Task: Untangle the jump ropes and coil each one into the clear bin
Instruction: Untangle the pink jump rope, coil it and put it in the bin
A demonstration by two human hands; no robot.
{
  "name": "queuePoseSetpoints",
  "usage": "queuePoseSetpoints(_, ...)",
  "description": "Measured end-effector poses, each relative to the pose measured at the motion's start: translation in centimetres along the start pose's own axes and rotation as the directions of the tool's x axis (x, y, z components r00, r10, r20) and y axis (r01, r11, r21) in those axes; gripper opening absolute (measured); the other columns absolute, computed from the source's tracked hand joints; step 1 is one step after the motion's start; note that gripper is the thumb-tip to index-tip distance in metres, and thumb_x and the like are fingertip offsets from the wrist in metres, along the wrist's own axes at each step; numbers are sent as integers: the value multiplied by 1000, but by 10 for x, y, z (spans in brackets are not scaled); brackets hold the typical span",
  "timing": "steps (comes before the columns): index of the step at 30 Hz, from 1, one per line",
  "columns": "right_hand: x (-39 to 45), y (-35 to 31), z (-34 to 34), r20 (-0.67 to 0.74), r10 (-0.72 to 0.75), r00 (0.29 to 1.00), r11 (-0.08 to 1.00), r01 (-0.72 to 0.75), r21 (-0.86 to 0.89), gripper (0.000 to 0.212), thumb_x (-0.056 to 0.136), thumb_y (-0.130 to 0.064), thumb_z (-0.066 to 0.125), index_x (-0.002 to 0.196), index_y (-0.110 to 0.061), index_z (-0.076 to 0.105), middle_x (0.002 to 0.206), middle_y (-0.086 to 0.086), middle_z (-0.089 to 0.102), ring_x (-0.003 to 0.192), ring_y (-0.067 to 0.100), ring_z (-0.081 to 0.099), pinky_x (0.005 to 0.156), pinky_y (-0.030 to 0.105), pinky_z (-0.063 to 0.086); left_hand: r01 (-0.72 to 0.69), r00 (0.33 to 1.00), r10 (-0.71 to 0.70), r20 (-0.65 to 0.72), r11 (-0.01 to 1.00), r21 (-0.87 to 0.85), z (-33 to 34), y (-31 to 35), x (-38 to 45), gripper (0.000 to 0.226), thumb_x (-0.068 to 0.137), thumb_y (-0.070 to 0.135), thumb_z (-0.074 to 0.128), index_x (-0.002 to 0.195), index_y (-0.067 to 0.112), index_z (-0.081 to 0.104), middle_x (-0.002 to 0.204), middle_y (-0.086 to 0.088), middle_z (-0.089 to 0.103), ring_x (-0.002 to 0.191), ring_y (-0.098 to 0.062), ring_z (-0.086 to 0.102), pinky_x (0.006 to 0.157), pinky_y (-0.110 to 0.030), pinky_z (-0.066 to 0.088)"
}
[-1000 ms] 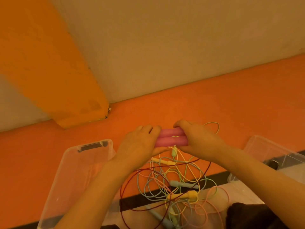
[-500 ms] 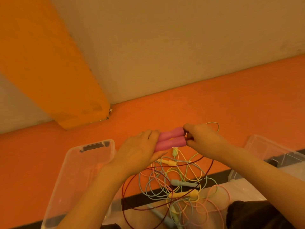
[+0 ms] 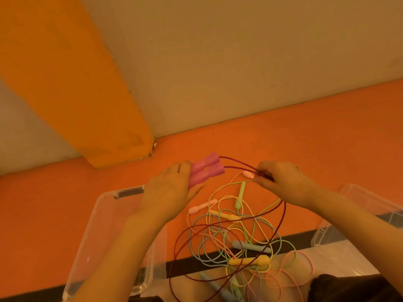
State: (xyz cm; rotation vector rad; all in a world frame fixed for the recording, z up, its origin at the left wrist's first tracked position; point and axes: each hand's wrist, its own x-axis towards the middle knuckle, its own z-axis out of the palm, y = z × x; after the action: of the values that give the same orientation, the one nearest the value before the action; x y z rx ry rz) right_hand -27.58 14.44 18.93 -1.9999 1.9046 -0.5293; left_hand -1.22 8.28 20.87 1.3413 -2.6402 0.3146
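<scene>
Left hand (image 3: pixel 169 192) grips the two pink handles (image 3: pixel 206 170) side by side, fingers wrapped over them, the handles angled up and to the right over the orange mat (image 3: pixel 305 136). Its forearm crosses above the clear bin (image 3: pixel 96 232) at lower left. Two strands of dark red cord (image 3: pixel 237 165) leave the handle ends and run to the right hand (image 3: pixel 283 182), which pinches them between thumb and fingertips.

Half a second ago the right hand touched the handle ends; now it stands well apart from them, with the cord drawn out between the hands.

Below the hands, the remaining tangle (image 3: pixel 239 240) of pastel ropes lies partly on the mat and partly across the dark strip (image 3: pixel 189 265) at its near edge; red loops run through it. A second clear bin (image 3: pixel 359 214) sits at the right edge. The mat between the hands and the wall (image 3: pixel 218 62) is bare.
</scene>
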Motion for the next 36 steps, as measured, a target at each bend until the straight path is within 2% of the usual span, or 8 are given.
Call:
queuePoseSetpoints(4,0,2,1,2,6,1000,1000,-6,-5,19,96,-30,54,101,-13,61,66,-16,45,57,0,41,50,14,31,118,993,-117,27,993,-16,-2,-5,2,50,90,58,45,118,17,49,110,-4,60,92,-28,62,59,-30,33)
queuePoseSetpoints(9,-1,4,1,7,15,1000,1000,-15,8,18,95,-27,54,102,-13,62,69,-14,50,59,1,44,50,16,30,189,980,-188,59,982,-4,2,-19,5,49,92,57,42,118,16,46,115,-6,58,99,-30,60,63,-33,34)
queuePoseSetpoints(13,-2,5,1,9,18,1000,999,-19,32,19,95,-29,54,103,-14,62,78,-3,61,65,6,51,53,16,33,234,968,-235,85,972,25,4,-29,11,51,93,57,40,122,15,44,119,-7,57,101,-30,59,65,-34,35)
queuePoseSetpoints(20,-3,5,-1,5,66,998,994,-66,86,22,98,-31,48,101,-15,63,77,-4,63,68,11,58,61,28,43,311,944,-310,114,950,12,10,-42,14,49,95,55,39,122,14,44,119,-9,57,101,-30,60,64,-32,34)
queuePoseSetpoints(27,-1,8,-3,-15,81,997,994,-80,71,21,97,-30,50,103,-16,64,79,-5,64,67,8,57,59,24,42,415,902,-412,129,910,2,10,-50,11,49,96,54,37,117,11,44,115,-12,59,99,-32,60,65,-35,38)
queuePoseSetpoints(32,2,1,5,-25,131,991,991,-129,44,24,99,-24,47,104,-10,66,82,4,66,72,20,59,64,30,41,480,869,-428,247,850,-218,13,-23,20,49,98,51,35,106,5,52,104,-19,64,91,-35,61,66,-36,38)
queuePoseSetpoints(34,4,-7,12,-14,133,991,991,-133,30,24,99,-24,46,102,-10,66,84,6,67,76,24,62,67,32,43,540,837,-433,333,752,-379,14,-15,30,48,97,51,39,97,5,52,87,-17,65,74,-31,62,62,-37,44)
queuePoseSetpoints(36,5,-16,18,14,121,993,992,-121,42,26,100,-24,45,98,-8,65,84,8,66,79,28,63,70,36,45,593,805,-432,406,616,-519,18,-12,37,48,93,52,49,92,4,52,63,-10,60,52,-26,62,52,-37,51)
